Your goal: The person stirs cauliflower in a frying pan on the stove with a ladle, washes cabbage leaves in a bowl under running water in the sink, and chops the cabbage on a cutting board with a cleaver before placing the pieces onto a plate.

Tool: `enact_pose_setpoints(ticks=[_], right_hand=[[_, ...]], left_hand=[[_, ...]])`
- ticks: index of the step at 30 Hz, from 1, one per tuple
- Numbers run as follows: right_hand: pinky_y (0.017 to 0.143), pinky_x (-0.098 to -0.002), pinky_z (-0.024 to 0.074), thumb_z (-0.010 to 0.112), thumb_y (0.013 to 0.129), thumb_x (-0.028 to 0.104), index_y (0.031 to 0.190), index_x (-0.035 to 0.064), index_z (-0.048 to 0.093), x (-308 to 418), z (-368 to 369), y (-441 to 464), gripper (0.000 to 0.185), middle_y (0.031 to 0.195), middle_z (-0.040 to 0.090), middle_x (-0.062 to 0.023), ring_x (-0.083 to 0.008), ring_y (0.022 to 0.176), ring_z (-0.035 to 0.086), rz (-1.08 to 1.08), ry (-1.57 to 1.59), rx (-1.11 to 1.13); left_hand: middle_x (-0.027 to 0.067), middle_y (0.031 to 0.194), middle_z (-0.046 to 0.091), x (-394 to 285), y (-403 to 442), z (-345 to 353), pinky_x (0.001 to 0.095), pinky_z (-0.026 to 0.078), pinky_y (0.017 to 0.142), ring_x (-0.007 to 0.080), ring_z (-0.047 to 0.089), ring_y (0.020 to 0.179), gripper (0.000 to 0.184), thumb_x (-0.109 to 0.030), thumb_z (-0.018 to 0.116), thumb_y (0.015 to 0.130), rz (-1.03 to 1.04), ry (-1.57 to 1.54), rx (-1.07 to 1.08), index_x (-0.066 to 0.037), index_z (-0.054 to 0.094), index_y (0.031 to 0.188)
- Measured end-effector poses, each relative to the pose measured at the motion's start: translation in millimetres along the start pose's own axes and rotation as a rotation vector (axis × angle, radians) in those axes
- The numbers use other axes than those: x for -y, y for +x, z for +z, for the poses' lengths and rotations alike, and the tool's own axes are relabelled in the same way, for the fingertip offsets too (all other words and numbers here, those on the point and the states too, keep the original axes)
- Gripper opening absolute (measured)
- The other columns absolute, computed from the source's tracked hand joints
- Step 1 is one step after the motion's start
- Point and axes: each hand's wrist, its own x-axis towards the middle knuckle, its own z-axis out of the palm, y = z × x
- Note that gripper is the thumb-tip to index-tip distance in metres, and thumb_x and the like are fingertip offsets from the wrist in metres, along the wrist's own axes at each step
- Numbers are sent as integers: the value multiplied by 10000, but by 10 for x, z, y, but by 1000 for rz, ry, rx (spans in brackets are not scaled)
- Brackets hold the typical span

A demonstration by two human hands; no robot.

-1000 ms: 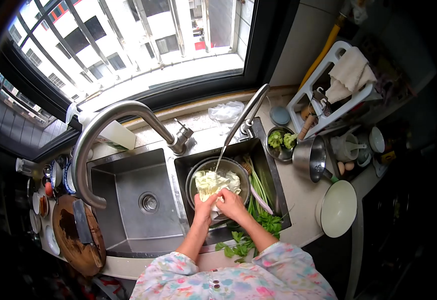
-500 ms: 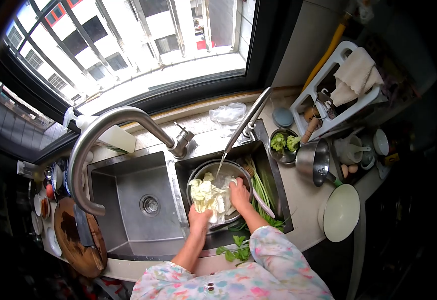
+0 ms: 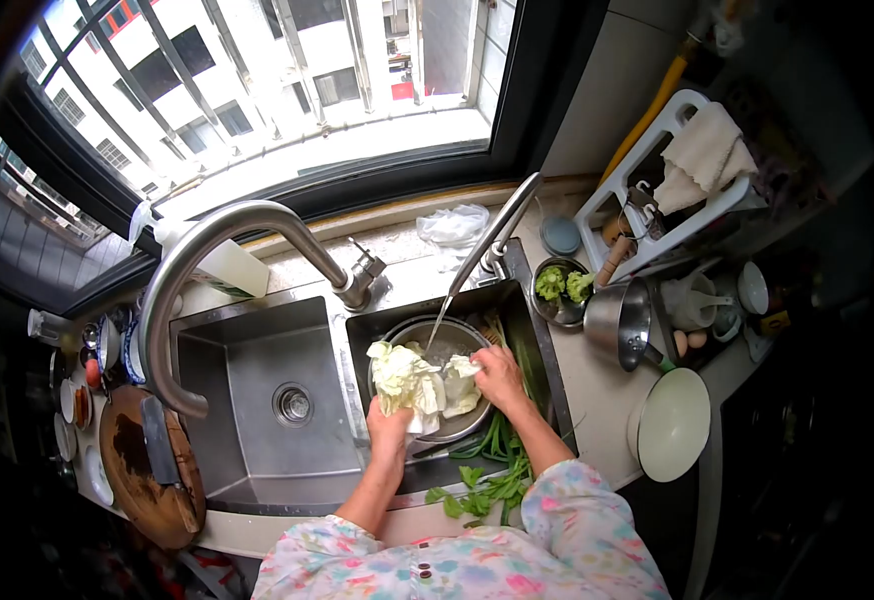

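In the right sink basin, a metal bowl (image 3: 454, 433) stands under a thin tap (image 3: 487, 250) that is pouring water into it. My left hand (image 3: 389, 432) is closed around the base of a bunch of pale cabbage (image 3: 403, 378) at the bowl's left side. At the right rim, my right hand (image 3: 498, 378) pinches a separate cabbage leaf (image 3: 460, 390), which hangs over the bowl. Green leafy stalks (image 3: 492, 487) lie along the basin's front edge, close to my right forearm. The bottom of the bowl is mostly hidden by the leaves.
A large curved tap (image 3: 247, 218) arches over the left basin (image 3: 257, 390). On the left, a cleaver (image 3: 160, 445) rests on a round chopping board (image 3: 127, 460). On the right counter are a steel pot (image 3: 612, 325), a pale bowl (image 3: 672, 425) and green vegetable pieces (image 3: 562, 285).
My right hand has moved right and slightly up with a leaf, which now shows apart from the bunch. My left hand and the bunch have shifted slightly left.
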Motion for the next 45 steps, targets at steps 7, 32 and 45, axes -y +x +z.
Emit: enact_pose_setpoints(ticks=[7,32,45], right_hand=[[879,-405,388,604,656,60,916,85,524,-20,402,-53,273,1088,492,-155,-343,1028,464,50,-41,178],[545,-248,424,546,629,53,772,-24,612,242,-284,286,176,677,585,-30,-95,600,531,501,841,229],[487,-228,458,605,796,363,891,41,583,611,-281,462,337,730,564,-15,-97,602,546,470,770,628]], left_hand=[[76,950,585,3,-62,-24,275,455,755,176,581,830,417,88,518,647,-30,-16,21,-4,497,1053],[92,1133,549,-210,77,56,359,439,895,236,544,1026,607,111,607,630,-296,-320,574,-21,454,1202],[115,1067,582,-180,157,32,334,502,782,219,602,926,508,111,566,664,-223,-84,505,19,479,1156]])
